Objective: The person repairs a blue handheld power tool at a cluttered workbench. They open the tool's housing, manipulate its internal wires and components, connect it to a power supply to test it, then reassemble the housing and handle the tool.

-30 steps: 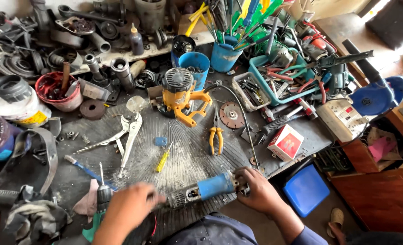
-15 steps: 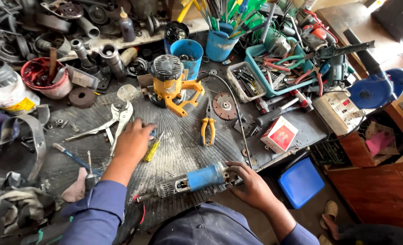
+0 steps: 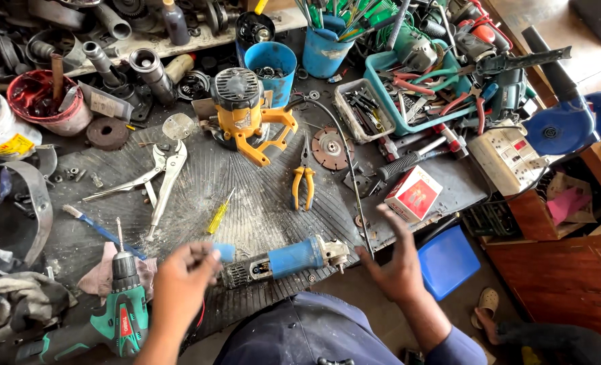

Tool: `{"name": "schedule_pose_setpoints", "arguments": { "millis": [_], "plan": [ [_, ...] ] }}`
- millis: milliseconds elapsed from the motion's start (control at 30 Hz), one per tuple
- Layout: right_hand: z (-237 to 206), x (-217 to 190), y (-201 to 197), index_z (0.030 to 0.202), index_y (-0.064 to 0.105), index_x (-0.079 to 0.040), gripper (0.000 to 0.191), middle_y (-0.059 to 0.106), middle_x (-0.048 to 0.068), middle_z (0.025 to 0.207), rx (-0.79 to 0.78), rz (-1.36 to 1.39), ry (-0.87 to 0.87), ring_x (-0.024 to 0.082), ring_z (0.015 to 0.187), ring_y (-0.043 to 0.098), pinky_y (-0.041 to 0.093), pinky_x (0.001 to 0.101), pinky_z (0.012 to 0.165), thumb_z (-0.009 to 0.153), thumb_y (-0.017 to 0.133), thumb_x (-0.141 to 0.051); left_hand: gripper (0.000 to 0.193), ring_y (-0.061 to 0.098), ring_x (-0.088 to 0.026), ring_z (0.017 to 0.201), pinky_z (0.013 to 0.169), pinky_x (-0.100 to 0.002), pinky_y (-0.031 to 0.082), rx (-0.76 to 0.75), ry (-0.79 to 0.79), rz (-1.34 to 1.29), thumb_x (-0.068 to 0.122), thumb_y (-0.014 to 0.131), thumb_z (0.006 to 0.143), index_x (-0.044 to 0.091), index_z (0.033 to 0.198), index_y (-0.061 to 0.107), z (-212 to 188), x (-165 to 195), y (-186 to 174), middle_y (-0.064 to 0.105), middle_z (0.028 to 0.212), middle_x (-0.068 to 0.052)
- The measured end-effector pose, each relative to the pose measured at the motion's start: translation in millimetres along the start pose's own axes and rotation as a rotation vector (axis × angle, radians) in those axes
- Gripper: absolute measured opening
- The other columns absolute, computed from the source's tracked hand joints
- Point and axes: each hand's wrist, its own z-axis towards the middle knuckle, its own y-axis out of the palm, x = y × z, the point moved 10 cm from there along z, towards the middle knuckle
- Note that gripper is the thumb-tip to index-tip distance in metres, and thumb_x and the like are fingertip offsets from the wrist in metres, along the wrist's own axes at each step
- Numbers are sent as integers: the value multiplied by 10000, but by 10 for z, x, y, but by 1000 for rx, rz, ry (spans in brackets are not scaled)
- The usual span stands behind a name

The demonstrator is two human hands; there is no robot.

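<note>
The left hand pinches a small blue cap just beside the rear of the blue angle grinder, which lies on the bench edge. The right hand hovers open and empty. Align the cap squarely.

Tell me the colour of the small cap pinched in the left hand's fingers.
Light blue. The small cap shows in the head view, in the left hand.
</note>
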Motion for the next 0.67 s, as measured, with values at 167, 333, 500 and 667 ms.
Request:
{"name": "schedule_pose_setpoints", "arguments": {
  "millis": [167, 333, 500, 667],
  "plan": [
    [127, -264, -325, 1537, 294, -62, 922, 422, 228, 1549, 241, 10, -191, 381, 1455, 455, 366, 487, 1247, 783, 825, -62, 187, 696, -132, 652, 604, -288, 556, 41, 69, 128, 155, 781, 865, -13, 892, 702, -405, 49, 282, 756, 731, -82],
    [255, -245, -130, 1614, 92, -108, 1027, 222, 268, 1682, 303, 190, -124, 402, 1623, 234, 216, 513, 1354, 860, 783, -14, 211, 741, -157, 611, 610, -319, 560, 104, 119, 315, 227, 780, 842, 29, 852, 707, -431, 266, 464, 761, 698, -71],
    [170, -322, -109, 1611, 89, -182, 1034, 219, 272, 1676, 307, 202, -213, 408, 1613, 247, 215, 537, 1354, 836, 745, 18, 213, 746, -182, 622, 620, -331, 563, 122, 57, 391, 229, 770, 847, 30, 849, 696, -468, 264, 528, 760, 713, -79],
    [102, -141, 59, 1616, 76, -189, 1051, 206, 283, 1685, 219, 223, -156, 414, 1618, 253, 229, 553, 1334, 844, 761, 11, 224, 748, -191, 625, 630, -333, 563, 138, 84, 375, 243, 773, 850, 35, 857, 691, -470, 253, 531, 760, 715, -83]
  ]
}}
